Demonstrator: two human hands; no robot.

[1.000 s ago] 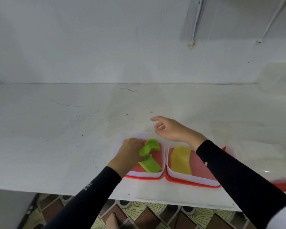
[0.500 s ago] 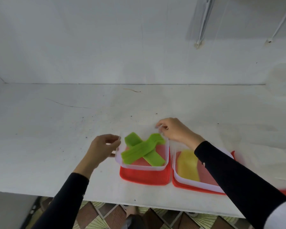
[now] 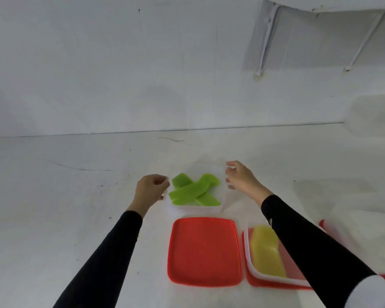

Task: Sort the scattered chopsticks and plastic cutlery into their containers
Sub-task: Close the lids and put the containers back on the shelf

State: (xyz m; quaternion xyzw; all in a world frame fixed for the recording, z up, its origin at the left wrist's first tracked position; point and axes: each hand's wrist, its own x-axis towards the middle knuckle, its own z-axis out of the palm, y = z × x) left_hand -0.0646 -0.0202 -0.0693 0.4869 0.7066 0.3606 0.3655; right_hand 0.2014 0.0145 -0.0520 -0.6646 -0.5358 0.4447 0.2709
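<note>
Since half a second ago, the clear tub (image 3: 198, 209) has come off the red lid (image 3: 203, 252) it sat on and gone farther out, so the lid now lies bare on the near part of the bench (image 3: 75, 196). The left hand (image 3: 151, 188) grips the tub's left wall with curled fingers. The right hand (image 3: 240, 177) curls its fingertips at the far right corner and seems to pinch the rim there, though the see-through wall makes the contact hard to read. Inside the tub lie the green cutlery pieces (image 3: 193, 190), crossed over one another. They are broad, flat and matte, with rounded ends, and I cannot tell whether they are spoons or forks. To the right of the lid stands a second tub (image 3: 247, 263) on its own red lid, holding a yellow piece (image 3: 266, 250) partly hidden by the right sleeve. The step in hand looks like setting the filled green tub apart from its lid, likely in order to close it. Next the tub should be put down flat and a hand freed for the lid, which must be squared to the rim before pressing. That lid is a thin, glossy rounded square with a raised lip, probably springy. The tub looks light and slippery, so it could skid on the smooth white bench.
</note>
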